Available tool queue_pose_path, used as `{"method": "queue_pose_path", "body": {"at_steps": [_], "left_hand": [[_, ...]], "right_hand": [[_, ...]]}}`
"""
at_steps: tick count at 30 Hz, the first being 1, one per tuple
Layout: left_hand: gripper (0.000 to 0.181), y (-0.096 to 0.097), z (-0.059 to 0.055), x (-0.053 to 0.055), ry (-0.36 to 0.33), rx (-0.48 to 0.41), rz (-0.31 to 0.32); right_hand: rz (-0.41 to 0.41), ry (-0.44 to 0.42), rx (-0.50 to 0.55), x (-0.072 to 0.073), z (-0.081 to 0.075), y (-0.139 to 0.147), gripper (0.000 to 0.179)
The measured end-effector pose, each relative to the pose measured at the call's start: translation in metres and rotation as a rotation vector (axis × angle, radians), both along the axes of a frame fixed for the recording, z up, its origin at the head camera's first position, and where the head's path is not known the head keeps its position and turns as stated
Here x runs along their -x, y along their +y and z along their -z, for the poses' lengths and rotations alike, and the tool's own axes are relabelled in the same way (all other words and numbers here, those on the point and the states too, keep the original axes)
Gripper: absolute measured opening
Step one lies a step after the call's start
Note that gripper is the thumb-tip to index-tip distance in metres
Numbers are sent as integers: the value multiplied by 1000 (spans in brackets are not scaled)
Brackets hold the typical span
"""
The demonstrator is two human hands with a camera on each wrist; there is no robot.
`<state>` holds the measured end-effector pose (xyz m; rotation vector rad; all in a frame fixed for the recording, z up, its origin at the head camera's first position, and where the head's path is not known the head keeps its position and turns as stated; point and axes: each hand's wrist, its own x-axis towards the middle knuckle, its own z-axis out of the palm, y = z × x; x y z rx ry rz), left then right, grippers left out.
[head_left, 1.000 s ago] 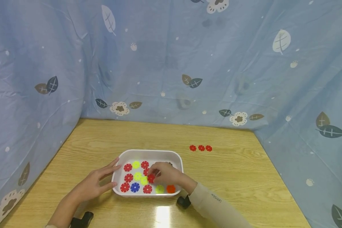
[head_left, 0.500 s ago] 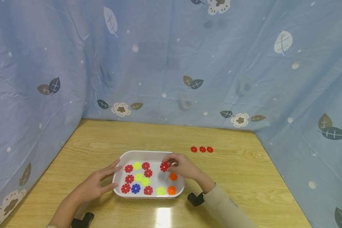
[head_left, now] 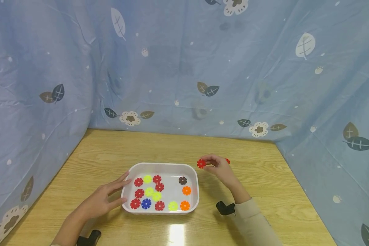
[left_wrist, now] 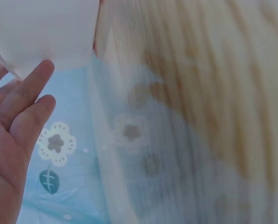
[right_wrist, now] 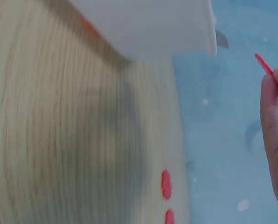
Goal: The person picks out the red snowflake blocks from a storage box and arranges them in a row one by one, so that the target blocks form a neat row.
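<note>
In the head view a white plastic tray [head_left: 171, 191] holds loose notched snowflake discs in several colours. My left hand [head_left: 103, 200] rests at its left edge, fingers extended along the rim; the left wrist view shows fingertips [left_wrist: 46, 66] against the tray's outer wall. Beyond the tray's back right corner, my right hand [head_left: 222, 172] pinches a red snowflake disc [head_left: 201, 163] between thumb and fingertips. The right wrist view shows that disc [right_wrist: 264, 64] edge-on, raised above the table. Behind the right hand, one red disc [head_left: 228, 161] peeks out, with its neighbours hidden.
Inside the tray lie a blue disc [head_left: 146, 204], a dark brown disc [head_left: 182, 180] and orange ones [head_left: 186, 190], among red and yellow ones. Blue patterned cloth [head_left: 184, 68] walls in the wooden table [head_left: 258, 184] at the back and both sides.
My right hand has lifted a red disc out of the tray and carried it right and back, past the rim, towards the red discs on the table. The left hand stays at the tray.
</note>
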<state>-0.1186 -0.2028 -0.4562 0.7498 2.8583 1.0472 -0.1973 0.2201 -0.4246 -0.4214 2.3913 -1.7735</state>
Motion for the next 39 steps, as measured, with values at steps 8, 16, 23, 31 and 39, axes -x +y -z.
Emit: {"method": "queue_pose_path", "body": {"at_steps": [8, 16, 23, 31, 39], "left_hand": [[52, -1, 2, 1, 8, -4, 1], [53, 0, 1, 0, 9, 12, -7], [53, 0, 0, -1, 16, 13, -4], [54, 0, 1, 0, 19, 28, -9], [53, 1, -1, -1, 9, 29, -9]], "right_hand": [[126, -18, 52, 7, 13, 26, 37], [245, -57, 122, 15, 26, 48, 40], [384, -157, 144, 21, 39, 64, 44], [547, -229, 172, 31, 47, 81, 45], [583, -247, 212, 35, 52, 97, 46]]}}
